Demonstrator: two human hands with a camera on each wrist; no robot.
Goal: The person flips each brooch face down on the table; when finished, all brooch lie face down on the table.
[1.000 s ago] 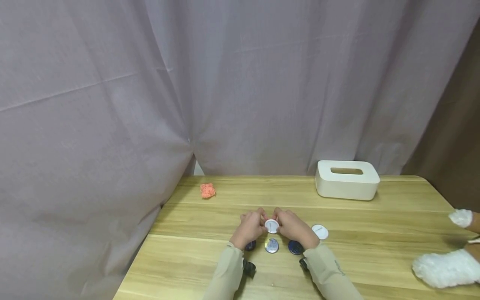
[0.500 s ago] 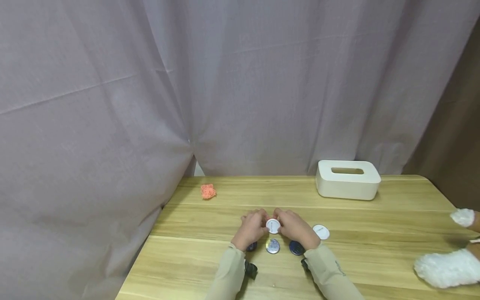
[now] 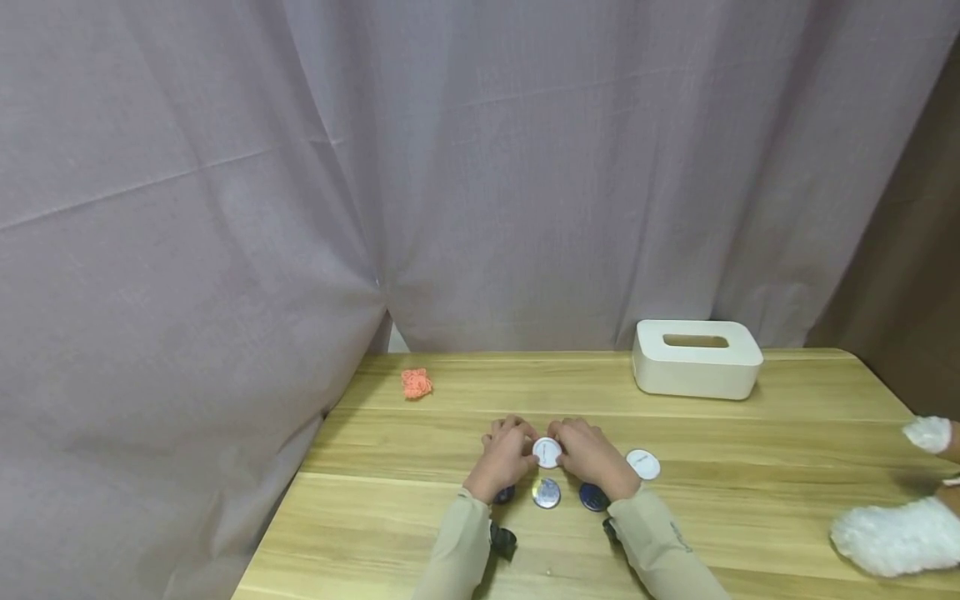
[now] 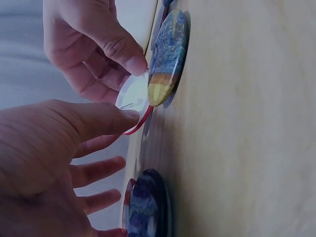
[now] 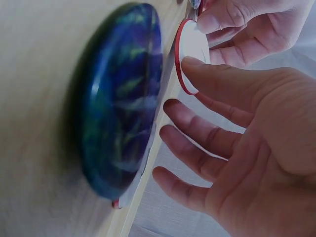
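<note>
Both hands pinch one round pin badge [image 3: 547,452] between thumbs and fingers, one hand at each side. Its white back with the pin faces up toward the head camera, and a red rim shows in the wrist views. My left hand [image 3: 504,457] has its other fingers spread loosely in the left wrist view. The right hand [image 3: 592,457] has its remaining fingers slightly bent, away from the badge. Nearer the body lies a silver-blue badge [image 3: 546,492] with a yellow patch. A dark blue badge [image 3: 594,497] sits under the right wrist; another dark badge [image 3: 504,494] is partly hidden by the left.
A white-backed badge [image 3: 642,464] lies right of the right hand. At the back of the wooden table [image 3: 360,533] stand a white tissue box [image 3: 697,371] and a coral crocheted piece [image 3: 416,383]. Fluffy white cuffs [image 3: 896,537] reach in at the right edge.
The badge between the hands has tilted slightly, and the red showing behind it is now mostly out of sight. Both hands keep their hold, nearly in place.
</note>
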